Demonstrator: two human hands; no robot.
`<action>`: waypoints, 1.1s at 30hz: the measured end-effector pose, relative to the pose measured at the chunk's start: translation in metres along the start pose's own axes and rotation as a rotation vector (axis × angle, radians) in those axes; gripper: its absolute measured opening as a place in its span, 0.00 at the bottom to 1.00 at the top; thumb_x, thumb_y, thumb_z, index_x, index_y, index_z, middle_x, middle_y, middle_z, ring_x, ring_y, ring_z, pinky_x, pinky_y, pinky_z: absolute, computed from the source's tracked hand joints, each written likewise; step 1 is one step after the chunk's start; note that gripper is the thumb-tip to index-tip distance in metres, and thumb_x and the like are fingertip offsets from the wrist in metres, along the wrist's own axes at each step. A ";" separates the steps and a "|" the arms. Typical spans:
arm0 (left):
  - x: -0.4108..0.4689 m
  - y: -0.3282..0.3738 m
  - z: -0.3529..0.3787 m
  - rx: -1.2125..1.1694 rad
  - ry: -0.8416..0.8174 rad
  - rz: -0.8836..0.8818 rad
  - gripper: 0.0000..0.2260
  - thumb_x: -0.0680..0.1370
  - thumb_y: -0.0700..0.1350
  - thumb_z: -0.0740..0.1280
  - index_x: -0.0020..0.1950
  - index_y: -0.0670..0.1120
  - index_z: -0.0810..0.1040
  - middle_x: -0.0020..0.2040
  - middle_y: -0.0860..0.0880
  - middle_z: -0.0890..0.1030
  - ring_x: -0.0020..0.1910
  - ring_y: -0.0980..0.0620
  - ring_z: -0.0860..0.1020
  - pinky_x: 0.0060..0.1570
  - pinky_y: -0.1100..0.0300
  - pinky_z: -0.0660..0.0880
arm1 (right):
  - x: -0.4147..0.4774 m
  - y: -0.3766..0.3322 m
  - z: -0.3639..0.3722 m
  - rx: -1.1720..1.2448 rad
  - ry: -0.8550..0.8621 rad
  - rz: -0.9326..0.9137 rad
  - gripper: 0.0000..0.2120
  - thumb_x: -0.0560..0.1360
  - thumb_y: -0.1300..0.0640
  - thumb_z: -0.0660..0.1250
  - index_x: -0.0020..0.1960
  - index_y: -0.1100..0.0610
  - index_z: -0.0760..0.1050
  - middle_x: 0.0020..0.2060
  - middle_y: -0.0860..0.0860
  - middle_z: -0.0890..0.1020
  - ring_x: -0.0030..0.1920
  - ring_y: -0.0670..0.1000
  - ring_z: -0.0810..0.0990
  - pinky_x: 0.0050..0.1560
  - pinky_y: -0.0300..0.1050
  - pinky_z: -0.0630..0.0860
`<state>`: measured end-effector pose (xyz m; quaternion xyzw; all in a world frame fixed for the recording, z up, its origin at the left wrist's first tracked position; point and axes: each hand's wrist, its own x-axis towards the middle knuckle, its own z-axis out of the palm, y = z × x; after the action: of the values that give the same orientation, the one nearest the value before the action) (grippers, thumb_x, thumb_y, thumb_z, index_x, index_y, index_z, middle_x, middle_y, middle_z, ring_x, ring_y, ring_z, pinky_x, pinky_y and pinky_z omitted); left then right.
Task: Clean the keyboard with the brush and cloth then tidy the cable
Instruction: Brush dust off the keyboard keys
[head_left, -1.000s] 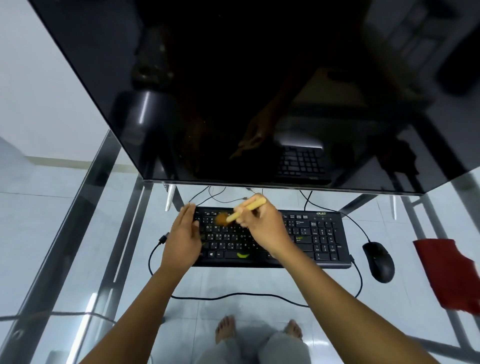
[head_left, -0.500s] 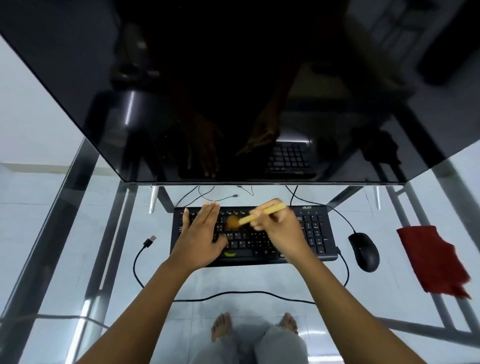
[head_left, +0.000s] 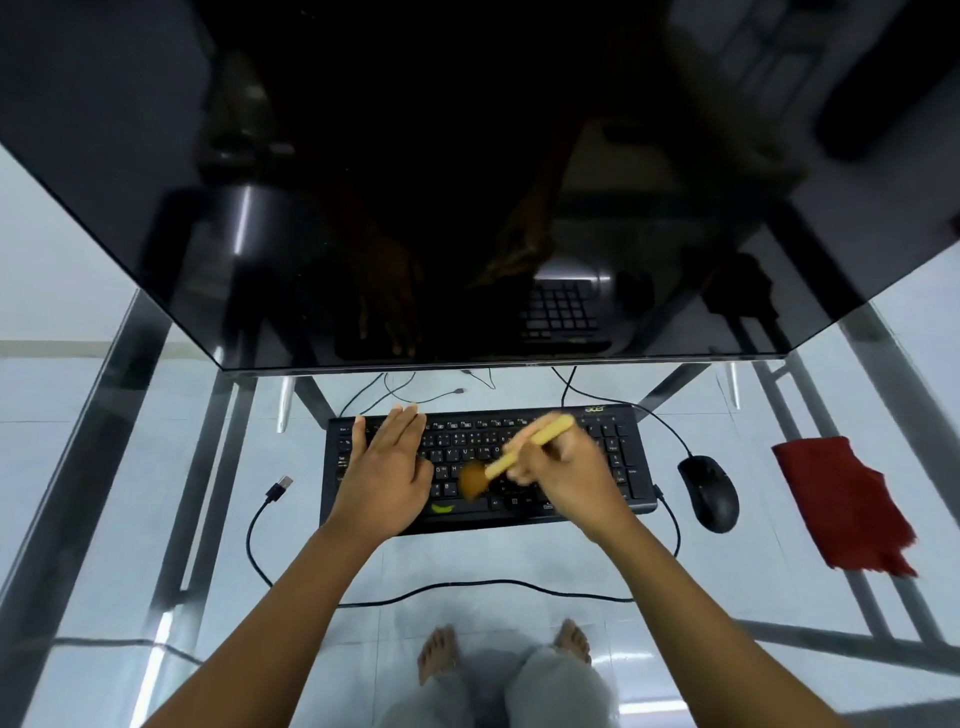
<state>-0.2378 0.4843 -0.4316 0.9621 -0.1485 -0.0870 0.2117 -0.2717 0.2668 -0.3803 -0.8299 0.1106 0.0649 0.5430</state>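
A black keyboard (head_left: 613, 457) lies on the glass desk below the monitor. My left hand (head_left: 387, 470) rests flat on its left half, fingers apart, holding nothing. My right hand (head_left: 563, 470) grips a brush (head_left: 530, 449) with a yellow wooden handle; its brown bristles touch the keys near the keyboard's middle, just above a small green mark. The brush and hand are blurred. The keyboard's black cable (head_left: 467, 587) loops across the desk in front, ending in a loose USB plug (head_left: 279, 488) at the left. A red cloth (head_left: 847, 506) lies at the right.
A black mouse (head_left: 709, 491) sits right of the keyboard, between it and the cloth. A large dark monitor (head_left: 467, 182) overhangs the back of the desk. Thin cables (head_left: 415, 392) trail behind the keyboard. Metal desk frame bars show through the glass at left (head_left: 202, 467).
The brush head has swept down and to the right, from the top-left keys to the lower middle rows. My left hand slid from the keyboard's left edge onto its left half.
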 end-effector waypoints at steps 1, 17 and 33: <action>0.001 0.002 0.001 0.001 -0.011 0.009 0.30 0.75 0.50 0.48 0.77 0.43 0.60 0.78 0.47 0.59 0.78 0.52 0.52 0.72 0.53 0.32 | -0.003 0.003 0.001 -0.037 -0.047 0.022 0.04 0.79 0.64 0.66 0.47 0.59 0.77 0.37 0.51 0.85 0.37 0.49 0.84 0.42 0.45 0.83; 0.009 0.022 0.002 -0.029 -0.121 0.040 0.26 0.82 0.45 0.53 0.79 0.44 0.51 0.80 0.50 0.50 0.78 0.55 0.43 0.73 0.52 0.34 | -0.009 0.014 -0.009 -0.083 0.028 0.013 0.05 0.79 0.63 0.65 0.45 0.58 0.77 0.34 0.47 0.84 0.32 0.43 0.82 0.38 0.43 0.80; 0.010 0.035 0.004 0.064 -0.210 0.023 0.40 0.76 0.65 0.57 0.79 0.45 0.45 0.80 0.49 0.41 0.77 0.53 0.36 0.74 0.47 0.34 | 0.029 0.009 -0.020 0.003 0.254 0.069 0.05 0.80 0.59 0.65 0.46 0.55 0.77 0.39 0.50 0.85 0.40 0.48 0.84 0.46 0.43 0.81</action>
<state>-0.2382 0.4488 -0.4213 0.9522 -0.1836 -0.1800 0.1650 -0.2462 0.2414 -0.3866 -0.8263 0.2071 -0.0219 0.5234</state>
